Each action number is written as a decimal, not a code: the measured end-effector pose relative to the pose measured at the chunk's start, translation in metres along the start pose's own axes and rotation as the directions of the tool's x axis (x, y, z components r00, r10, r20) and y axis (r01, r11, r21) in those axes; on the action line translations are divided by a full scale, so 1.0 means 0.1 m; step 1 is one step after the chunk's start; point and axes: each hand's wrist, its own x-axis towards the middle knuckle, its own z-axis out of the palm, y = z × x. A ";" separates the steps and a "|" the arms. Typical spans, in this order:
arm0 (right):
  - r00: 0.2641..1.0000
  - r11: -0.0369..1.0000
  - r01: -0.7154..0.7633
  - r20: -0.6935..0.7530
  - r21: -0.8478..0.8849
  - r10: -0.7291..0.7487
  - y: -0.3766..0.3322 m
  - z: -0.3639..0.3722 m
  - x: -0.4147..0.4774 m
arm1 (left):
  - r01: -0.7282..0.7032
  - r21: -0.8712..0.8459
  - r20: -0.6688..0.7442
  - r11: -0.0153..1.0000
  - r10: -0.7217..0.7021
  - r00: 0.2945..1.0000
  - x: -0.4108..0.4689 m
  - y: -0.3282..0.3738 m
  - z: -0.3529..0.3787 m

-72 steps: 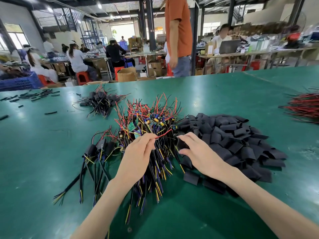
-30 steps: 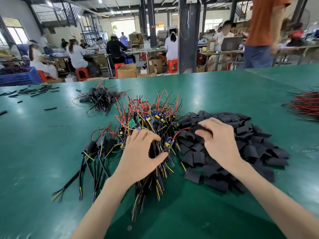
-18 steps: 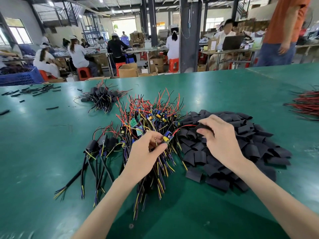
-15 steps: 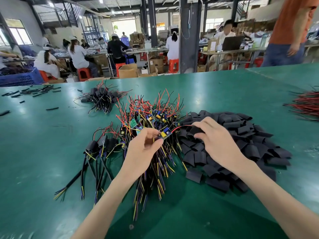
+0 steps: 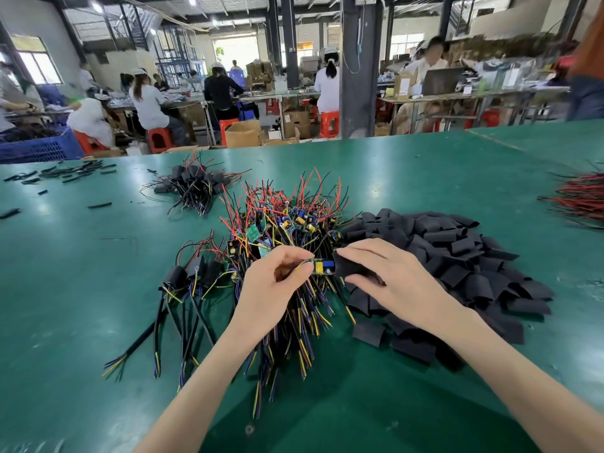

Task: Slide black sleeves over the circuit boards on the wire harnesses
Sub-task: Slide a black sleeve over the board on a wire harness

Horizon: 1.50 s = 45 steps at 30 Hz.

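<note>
My left hand pinches a small circuit board with blue and yellow parts, lifted just above the heap of bare wire harnesses. My right hand holds a black sleeve between thumb and fingers, its open end right against the board's right end. A big pile of loose black sleeves lies to the right. A few sleeved harnesses lie to the left of the heap.
On the green table a second bundle of sleeved harnesses lies farther back. Black tube scraps sit far left and red and black wires at the right edge. Behind the table, people work at benches.
My left hand picked one board out of the heap and raised it. My right hand took a sleeve from the pile and brought it left to the board's end.
</note>
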 end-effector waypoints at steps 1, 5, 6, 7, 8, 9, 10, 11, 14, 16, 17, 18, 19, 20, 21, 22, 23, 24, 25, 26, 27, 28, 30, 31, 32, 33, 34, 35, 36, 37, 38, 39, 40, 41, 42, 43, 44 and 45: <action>1.000 1.000 0.011 0.000 0.003 -0.011 0.00 0.01 0.00 | 0.001 -0.009 -0.007 1.000 -0.001 1.000 0.00 -0.01 0.00; 1.000 0.999 0.006 -0.010 0.054 -0.006 0.00 0.02 -0.01 | 0.000 -0.024 0.006 1.000 0.000 1.000 0.02 -0.03 -0.01; 1.000 0.996 -0.016 -0.014 0.089 0.017 0.00 0.02 -0.01 | -0.005 -0.018 0.016 1.000 0.005 1.000 0.03 -0.04 -0.02; 0.999 0.992 -0.036 -0.018 0.124 0.039 -0.01 0.01 -0.01 | -0.009 -0.014 0.026 1.000 0.010 1.000 0.03 -0.04 -0.02; 0.998 0.987 -0.050 -0.022 0.155 0.054 -0.01 0.00 -0.01 | -0.013 -0.010 0.035 1.000 0.013 0.999 0.03 -0.05 -0.02; 0.998 0.981 -0.060 -0.022 0.183 0.065 -0.02 -0.01 -0.01 | -0.014 -0.003 0.041 1.000 0.014 0.999 0.03 -0.06 -0.02; 0.997 0.975 -0.068 -0.014 0.213 0.072 -0.03 -0.01 0.00 | -0.012 0.005 0.045 1.000 0.012 0.999 0.03 -0.06 -0.02; 0.997 0.968 -0.076 -0.001 0.241 0.079 -0.04 -0.02 0.00 | -0.007 0.012 0.048 1.000 0.007 0.999 0.02 -0.07 -0.02; 0.997 0.960 -0.082 0.020 0.266 0.080 -0.05 -0.02 0.01 | 0.004 0.022 0.043 1.000 -0.005 0.999 0.02 -0.07 -0.02; 0.997 0.973 -0.072 0.008 0.221 0.072 -0.07 -0.01 0.01 | 0.011 0.016 0.037 1.000 -0.011 0.999 0.01 -0.07 -0.01; 0.998 0.981 -0.055 -0.003 0.184 0.057 -0.08 -0.01 0.00 | 0.015 0.011 0.036 1.000 -0.016 0.999 0.01 -0.07 -0.01; 0.999 0.988 -0.034 -0.011 0.150 0.036 -0.09 0.00 0.00 | 0.020 0.006 0.036 1.000 -0.020 0.999 0.01 -0.06 0.00; 1.000 0.992 -0.013 -0.012 0.126 0.014 -0.10 0.01 0.00 | 0.024 0.001 0.036 1.000 -0.024 0.999 0.00 -0.06 0.00; 1.000 0.994 0.004 -0.007 0.112 -0.003 -0.12 0.02 -0.01 | 0.024 -0.004 0.037 1.000 -0.024 0.999 0.00 -0.06 0.01; 1.000 0.994 0.010 0.000 0.112 -0.010 -0.13 0.03 -0.01 | 0.023 -0.006 0.038 1.000 -0.022 0.999 0.00 -0.06 0.01; 1.000 0.992 0.002 0.004 0.128 -0.002 -0.14 0.03 -0.01 | 0.020 -0.006 0.038 1.000 -0.020 0.999 0.00 -0.05 0.02; 1.000 0.986 -0.020 0.006 0.163 0.019 -0.15 0.03 -0.01 | 0.018 -0.008 0.037 1.000 -0.017 0.999 0.00 -0.05 0.02; 0.999 0.978 -0.044 0.005 0.205 0.044 -0.15 0.02 -0.01 | 0.016 -0.015 0.035 1.000 -0.015 0.999 0.00 -0.05 0.02; 0.998 0.970 -0.059 0.004 0.236 0.060 -0.15 0.01 0.00 | 0.015 -0.023 0.034 1.000 -0.015 0.999 -0.01 -0.05 0.02; 0.998 0.967 -0.063 0.003 0.248 0.064 -0.15 0.00 0.00 | 0.016 -0.029 0.033 0.999 -0.015 0.999 -0.01 -0.05 0.03; 0.998 0.967 -0.060 0.003 0.248 0.061 -0.15 0.00 0.01 | 0.016 -0.031 0.034 0.999 -0.015 0.999 0.00 -0.05 0.03; 0.999 0.969 -0.053 0.002 0.240 0.054 -0.15 0.00 0.01 | 0.016 -0.031 0.035 0.999 -0.015 0.999 0.00 -0.06 0.03; 1.000 0.981 -0.024 0.001 0.194 0.024 -0.15 0.01 0.01 | 0.018 -0.036 0.037 0.999 -0.017 0.999 0.00 -0.06 0.03; 1.000 0.987 -0.006 0.002 0.162 0.006 -0.16 0.01 0.00 | 0.021 -0.040 0.036 0.999 -0.019 0.999 0.00 -0.06 0.03; 1.000 0.991 0.010 0.005 0.133 -0.011 -0.16 0.02 0.00 | 0.023 -0.043 0.036 0.999 -0.022 0.999 0.01 -0.06 0.02; 1.000 0.994 0.022 0.007 0.111 -0.023 -0.16 0.03 0.00 | 0.023 -0.041 0.035 0.999 -0.021 0.999 0.01 -0.06 0.02; 1.000 0.995 0.029 0.010 0.096 -0.030 -0.16 0.03 0.01 | 0.018 -0.037 0.033 0.999 -0.017 0.999 0.01 -0.06 0.02; 0.999 0.996 0.030 0.012 0.087 -0.031 -0.16 0.03 0.01 | 0.010 -0.032 0.030 0.999 -0.009 1.000 0.01 -0.05 0.02; 1.000 0.996 0.026 0.013 0.086 -0.028 -0.17 0.04 0.01 | 0.000 -0.028 0.026 1.000 0.001 1.000 0.00 -0.05 0.03; 1.000 0.995 0.019 0.010 0.098 -0.020 -0.17 0.04 0.01 | -0.010 -0.025 0.023 1.000 0.011 1.000 0.00 -0.05 0.03; 1.000 0.992 0.009 0.001 0.122 -0.009 -0.17 0.05 0.00 | -0.019 -0.023 0.021 1.000 0.020 1.000 -0.01 -0.04 0.03; 1.000 0.988 -0.002 -0.009 0.152 0.003 -0.17 0.05 0.00 | -0.025 -0.020 0.019 0.999 0.026 0.999 -0.01 -0.04 0.03; 1.000 0.985 -0.008 -0.016 0.175 0.011 -0.17 0.05 0.00 | -0.026 -0.016 0.019 1.000 0.026 0.999 -0.01 -0.04 0.03; 1.000 0.984 -0.009 -0.021 0.181 0.013 -0.16 0.05 0.00 | -0.020 -0.012 0.021 1.000 0.020 1.000 -0.01 -0.04 0.03; 1.000 0.985 -0.002 -0.024 0.172 0.006 -0.16 0.05 0.00 | -0.011 -0.010 0.026 1.000 0.011 1.000 -0.01 -0.04 0.04; 1.000 0.988 0.010 -0.025 0.156 -0.006 -0.16 0.05 -0.01 | -0.001 -0.008 0.031 1.000 0.002 1.000 -0.01 -0.05 0.04; 0.999 0.990 0.023 -0.025 0.137 -0.020 -0.16 0.06 -0.01 | 0.005 -0.006 0.036 1.000 -0.005 0.999 0.00 -0.05 0.03; 0.999 0.992 0.035 -0.025 0.120 -0.032 -0.17 0.06 -0.01 | 0.009 -0.002 0.040 1.000 -0.009 0.999 0.00 -0.05 0.03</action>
